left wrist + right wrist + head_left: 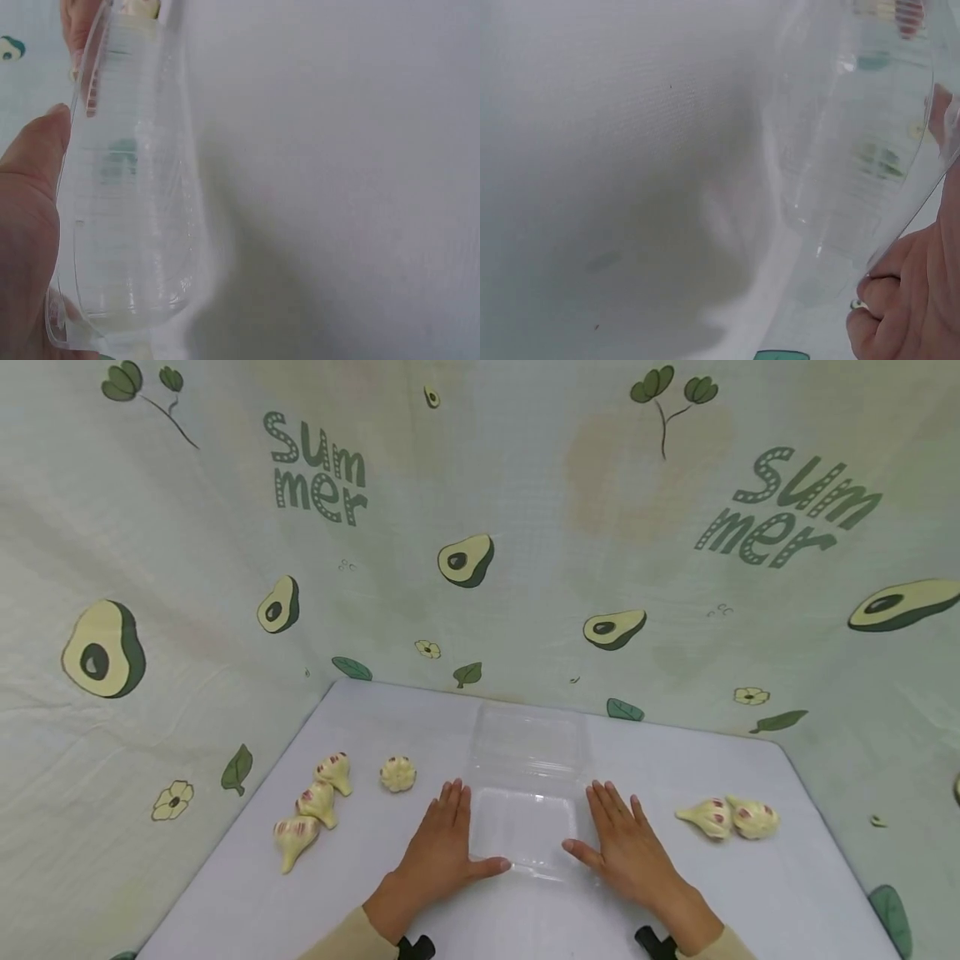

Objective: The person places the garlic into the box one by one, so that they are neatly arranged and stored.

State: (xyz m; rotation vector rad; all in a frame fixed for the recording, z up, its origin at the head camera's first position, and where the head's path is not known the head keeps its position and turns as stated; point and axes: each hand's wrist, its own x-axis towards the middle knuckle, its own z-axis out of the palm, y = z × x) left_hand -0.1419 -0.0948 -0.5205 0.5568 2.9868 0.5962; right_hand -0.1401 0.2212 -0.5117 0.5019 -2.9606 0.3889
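A clear plastic clamshell container lies on the white table with its lid folded back toward the far edge. My left hand rests along the container's left side, fingers straight and thumb at the near rim. On the opposite side, my right hand lies with extended fingers against the right edge. The left wrist view shows the left thumb touching the rim of the clear wall. In the right wrist view, the right hand is beside the transparent side.
Left of the container are garlic bulbs: three in a slanting row, with a middle bulb, and a single bulb apart. Two touching bulbs, one a garlic bulb, lie at the right. A printed cloth surrounds the table.
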